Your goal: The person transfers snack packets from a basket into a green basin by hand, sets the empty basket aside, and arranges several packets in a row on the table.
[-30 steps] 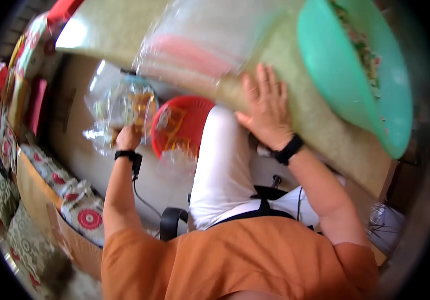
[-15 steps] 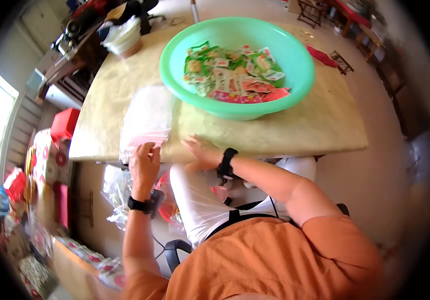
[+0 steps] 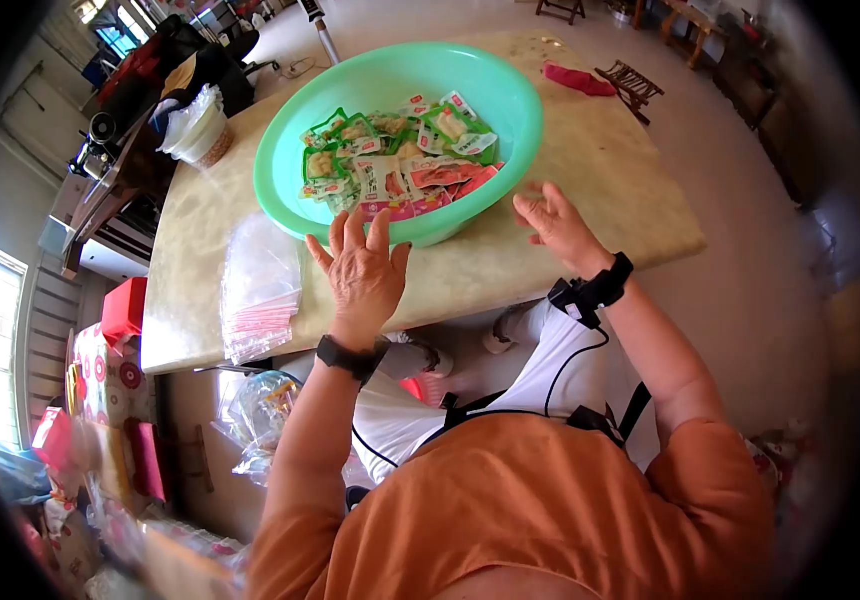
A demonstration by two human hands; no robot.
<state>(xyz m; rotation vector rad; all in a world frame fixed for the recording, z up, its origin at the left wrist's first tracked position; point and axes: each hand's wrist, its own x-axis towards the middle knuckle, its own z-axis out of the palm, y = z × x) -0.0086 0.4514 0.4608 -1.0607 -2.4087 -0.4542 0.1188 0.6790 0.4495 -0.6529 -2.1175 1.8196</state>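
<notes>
A large green plastic basin (image 3: 280,165) stands on the table, holding several small snack packets (image 3: 383,178) in green, white and red wrappers. My left hand (image 3: 362,275) is at the basin's near side with its fingers spread, holding nothing; whether the fingertips touch the rim I cannot tell. To the right of the basin, my right hand (image 3: 558,225) hovers above the table with fingers apart and nothing in them. A stack of clear plastic zip bags (image 3: 262,285) with pink edges lies left of my left hand, at the table's near edge.
The table (image 3: 605,190) has a white tub (image 3: 200,140) covered in plastic at its back left and a red cloth (image 3: 578,80) at its far right. A wooden folding stool (image 3: 632,86) stands beyond. Below the near edge hangs a clear plastic bag (image 3: 262,410).
My left hand has moved away from the zip bags, right and up to the basin. My right hand has swung right to the basin's other side. The camera view has shifted.
</notes>
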